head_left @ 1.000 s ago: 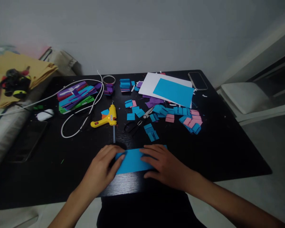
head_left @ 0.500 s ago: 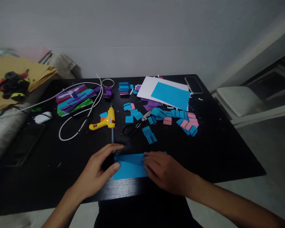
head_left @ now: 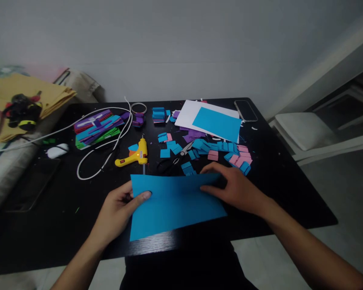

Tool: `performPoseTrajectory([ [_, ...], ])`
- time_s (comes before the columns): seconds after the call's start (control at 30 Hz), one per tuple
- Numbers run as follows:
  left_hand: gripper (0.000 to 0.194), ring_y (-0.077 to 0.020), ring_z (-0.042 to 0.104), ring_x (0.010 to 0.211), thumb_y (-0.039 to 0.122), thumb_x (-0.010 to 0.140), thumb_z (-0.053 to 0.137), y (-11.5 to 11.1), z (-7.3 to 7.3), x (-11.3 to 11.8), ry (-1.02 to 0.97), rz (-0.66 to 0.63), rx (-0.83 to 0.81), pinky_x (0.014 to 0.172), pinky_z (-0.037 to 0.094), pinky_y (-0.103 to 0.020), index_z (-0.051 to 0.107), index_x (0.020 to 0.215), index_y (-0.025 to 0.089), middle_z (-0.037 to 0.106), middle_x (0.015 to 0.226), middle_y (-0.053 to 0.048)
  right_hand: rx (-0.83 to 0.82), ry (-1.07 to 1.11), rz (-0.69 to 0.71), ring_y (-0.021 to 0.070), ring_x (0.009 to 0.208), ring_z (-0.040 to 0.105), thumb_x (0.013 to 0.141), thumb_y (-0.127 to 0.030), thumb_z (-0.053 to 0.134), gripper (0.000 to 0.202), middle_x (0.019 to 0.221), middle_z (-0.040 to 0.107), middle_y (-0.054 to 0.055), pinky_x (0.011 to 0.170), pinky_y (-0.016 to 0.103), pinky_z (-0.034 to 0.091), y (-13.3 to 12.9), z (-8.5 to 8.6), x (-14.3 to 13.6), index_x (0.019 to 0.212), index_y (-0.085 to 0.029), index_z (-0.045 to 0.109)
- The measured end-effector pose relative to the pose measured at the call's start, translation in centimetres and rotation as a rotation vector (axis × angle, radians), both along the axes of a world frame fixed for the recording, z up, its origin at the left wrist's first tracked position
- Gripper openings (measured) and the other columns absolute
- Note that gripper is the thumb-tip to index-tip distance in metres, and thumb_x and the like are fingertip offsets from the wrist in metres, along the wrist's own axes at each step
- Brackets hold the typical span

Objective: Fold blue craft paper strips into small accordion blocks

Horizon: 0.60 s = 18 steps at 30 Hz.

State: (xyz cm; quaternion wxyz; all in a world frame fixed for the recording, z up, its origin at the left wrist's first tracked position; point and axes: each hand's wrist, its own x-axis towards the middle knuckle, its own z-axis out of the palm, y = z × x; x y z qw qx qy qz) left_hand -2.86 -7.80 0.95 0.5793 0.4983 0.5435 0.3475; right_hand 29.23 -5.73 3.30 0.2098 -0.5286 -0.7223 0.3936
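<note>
A blue sheet of paper (head_left: pixel 172 209) is held up by both hands over the near part of the black table, opened out with a faint crease across it. My left hand (head_left: pixel 119 209) pinches its left side, thumb on the front and fingers hidden behind. At the upper right, my right hand (head_left: pixel 232 187) grips the sheet's edge between thumb and fingers. Just beyond the paper lie black-handled scissors (head_left: pixel 184 151) and a yellow glue gun (head_left: pixel 136 155). Small folded blue pieces (head_left: pixel 202 146) and pink pieces (head_left: pixel 244 155) are scattered behind my right hand.
White paper (head_left: pixel 186 112) with another blue sheet (head_left: pixel 219 123) on top lies at the back, beside a phone (head_left: pixel 245 110). Coloured paper strips (head_left: pixel 98 127), a looping white cable (head_left: pixel 78 169) and a white mouse (head_left: pixel 58 151) are on the left. A white chair (head_left: pixel 304 129) stands at right.
The blue sheet lay folded flat on the table; now it is unfolded and lifted. My right hand has moved up and right with its edge, and my left hand has taken hold of the left side.
</note>
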Motion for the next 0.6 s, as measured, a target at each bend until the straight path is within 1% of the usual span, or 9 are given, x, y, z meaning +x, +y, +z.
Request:
performPoseTrajectory([
  [0.1,0.024,-0.0162,0.067,0.058,0.041,0.084,0.081,0.1,0.2,-0.1,0.011,0.084,0.039,0.051,0.059,-0.027,0.074,0.095,0.020,0.072,0.072,0.000,-0.174,0.217,-0.073,0.0201,0.078,0.073,0.094,-0.042,0.072,0.021,0.091,0.074,0.003,0.065,0.032,0.060,0.3,-0.3,0.5,0.101,-0.022,0.067],
  [0.17,0.023,-0.0130,0.062,0.054,0.039,0.083,0.082,0.2,0.2,0.1,0.044,0.126,0.073,0.047,0.055,-0.023,0.070,0.088,0.020,0.065,0.067,0.003,-0.214,0.318,-0.136,0.0194,0.073,0.072,0.095,-0.043,0.070,0.023,0.083,0.072,0.002,0.062,0.031,0.059,0.0,-0.7,0.0,0.103,-0.022,0.064],
  [0.23,0.025,-0.0124,0.062,0.055,0.037,0.082,0.083,0.2,0.1,0.5,0.061,0.177,0.101,0.047,0.054,-0.021,0.066,0.091,0.021,0.062,0.065,0.005,-0.193,0.396,-0.244,0.0177,0.063,0.068,0.094,-0.042,0.071,0.031,0.074,0.069,-0.002,0.056,0.029,0.055,-0.6,-1.0,-0.7,0.116,-0.023,0.058],
  [0.3,0.036,-0.0135,0.064,0.057,0.036,0.082,0.083,0.2,-0.1,1.0,0.039,0.240,0.121,0.049,0.055,-0.022,0.060,0.106,0.023,0.064,0.066,0.006,-0.141,0.467,-0.345,0.0160,0.054,0.062,0.094,-0.040,0.070,0.043,0.066,0.064,-0.006,0.050,0.027,0.050,-1.1,-1.2,-1.3,0.128,-0.025,0.049],
  [0.33,0.043,-0.0135,0.063,0.055,0.036,0.082,0.083,0.2,-0.2,1.1,0.024,0.275,0.137,0.048,0.055,-0.022,0.056,0.114,0.026,0.064,0.065,0.007,-0.102,0.483,-0.376,0.0154,0.052,0.059,0.094,-0.040,0.070,0.043,0.063,0.061,-0.008,0.048,0.026,0.048,-1.3,-1.3,-1.5,0.129,-0.026,0.047],
  [0.4,0.051,-0.0120,0.057,0.049,0.034,0.082,0.083,0.0,-0.3,1.2,0.022,0.337,0.193,0.045,0.050,-0.021,0.050,0.121,0.029,0.061,0.061,0.010,-0.007,0.446,-0.376,0.0151,0.055,0.060,0.096,-0.038,0.067,0.031,0.064,0.061,-0.007,0.051,0.026,0.049,-1.6,-1.3,-1.6,0.122,-0.027,0.055],
  [0.47,0.039,-0.0103,0.053,0.051,0.034,0.084,0.082,-0.1,-0.3,1.0,0.102,0.337,0.275,0.047,0.048,-0.019,0.059,0.115,0.028,0.059,0.062,0.009,0.060,0.364,-0.311,0.0155,0.066,0.065,0.097,-0.036,0.066,0.015,0.074,0.067,-0.002,0.057,0.027,0.053,-1.6,-1.3,-1.4,0.108,-0.026,0.067],
  [0.5,0.030,-0.0102,0.054,0.055,0.035,0.084,0.081,-0.2,-0.2,0.7,0.158,0.310,0.309,0.050,0.048,-0.020,0.066,0.108,0.026,0.061,0.065,0.007,0.068,0.329,-0.275,0.0154,0.068,0.066,0.096,-0.036,0.068,0.013,0.077,0.068,-0.001,0.059,0.027,0.054,-1.6,-1.2,-1.2,0.102,-0.025,0.072],
  [0.6,0.016,-0.0114,0.057,0.066,0.038,0.083,0.082,-0.4,-0.1,0.0,0.270,0.198,0.348,0.057,0.050,-0.021,0.079,0.092,0.025,0.070,0.079,0.001,0.020,0.311,-0.243,0.0152,0.066,0.065,0.087,-0.038,0.080,0.021,0.076,0.068,-0.001,0.057,0.027,0.057,-1.4,-0.8,-0.6,0.104,-0.028,0.079],
])
